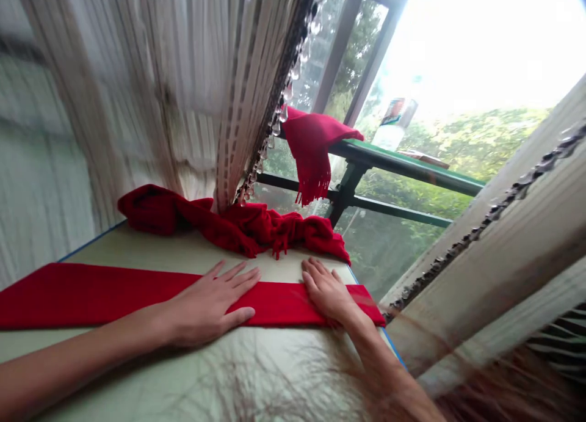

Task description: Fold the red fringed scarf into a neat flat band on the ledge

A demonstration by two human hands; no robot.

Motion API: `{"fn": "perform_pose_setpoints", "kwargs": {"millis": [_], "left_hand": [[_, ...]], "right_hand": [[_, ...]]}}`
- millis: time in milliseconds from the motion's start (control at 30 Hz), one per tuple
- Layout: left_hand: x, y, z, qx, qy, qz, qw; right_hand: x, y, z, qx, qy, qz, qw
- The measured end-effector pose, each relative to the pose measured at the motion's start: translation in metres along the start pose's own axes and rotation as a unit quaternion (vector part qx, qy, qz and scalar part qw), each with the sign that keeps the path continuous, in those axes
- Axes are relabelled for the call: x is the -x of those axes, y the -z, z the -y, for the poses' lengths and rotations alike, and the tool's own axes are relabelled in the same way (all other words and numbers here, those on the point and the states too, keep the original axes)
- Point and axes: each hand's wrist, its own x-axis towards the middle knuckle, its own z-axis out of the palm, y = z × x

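A red scarf [110,294], folded into a long flat strip, lies across the pale table from the left edge to the right side. My left hand [213,303] rests palm down on its middle, fingers spread and reaching over the far edge. Toward the right end, my right hand [327,287] also lies flat on the strip, fingers stretched out and fairly close together. Neither hand grips anything. Behind the strip, a crumpled red scarf [256,226] with fringe is heaped along the table's far edge.
The pale table [274,373] has a blue edge. Another fringed red scarf [311,153] hangs over the green railing [412,171] by the window, near a white bottle [394,126]. A beaded curtain [192,74] touches the heap; a second curtain [503,251] hangs right. Blurred hair crosses the foreground.
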Motion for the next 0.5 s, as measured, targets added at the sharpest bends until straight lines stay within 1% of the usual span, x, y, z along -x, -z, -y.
{"fn": "perform_pose_setpoints", "kwargs": {"millis": [100, 167, 233, 300, 367, 433, 500], "left_hand": [[0.018, 0.005, 0.012, -0.005, 0.017, -0.002, 1.000], [0.024, 0.013, 0.009, -0.004, 0.025, 0.011, 1.000], [0.023, 0.023, 0.000, 0.002, 0.034, 0.035, 0.999], [0.014, 0.032, -0.015, 0.012, 0.038, 0.050, 0.998], [-0.004, 0.037, -0.033, 0.016, 0.019, 0.041, 0.999], [-0.028, 0.033, -0.050, 0.009, -0.026, 0.010, 1.000], [-0.051, 0.022, -0.064, -0.003, -0.061, -0.008, 0.998]], "right_hand": [[0.001, 0.000, 0.000, -0.010, 0.008, -0.003, 1.000], [0.001, 0.001, 0.001, -0.016, 0.010, -0.012, 1.000], [0.001, 0.004, 0.003, -0.022, 0.013, -0.030, 0.999], [0.000, 0.009, 0.005, -0.024, 0.015, -0.066, 0.997], [-0.001, 0.013, 0.006, -0.022, 0.013, -0.108, 0.994], [-0.003, 0.013, 0.006, -0.019, 0.013, -0.131, 0.991], [-0.003, 0.009, 0.004, -0.017, 0.016, -0.123, 0.992]]}}
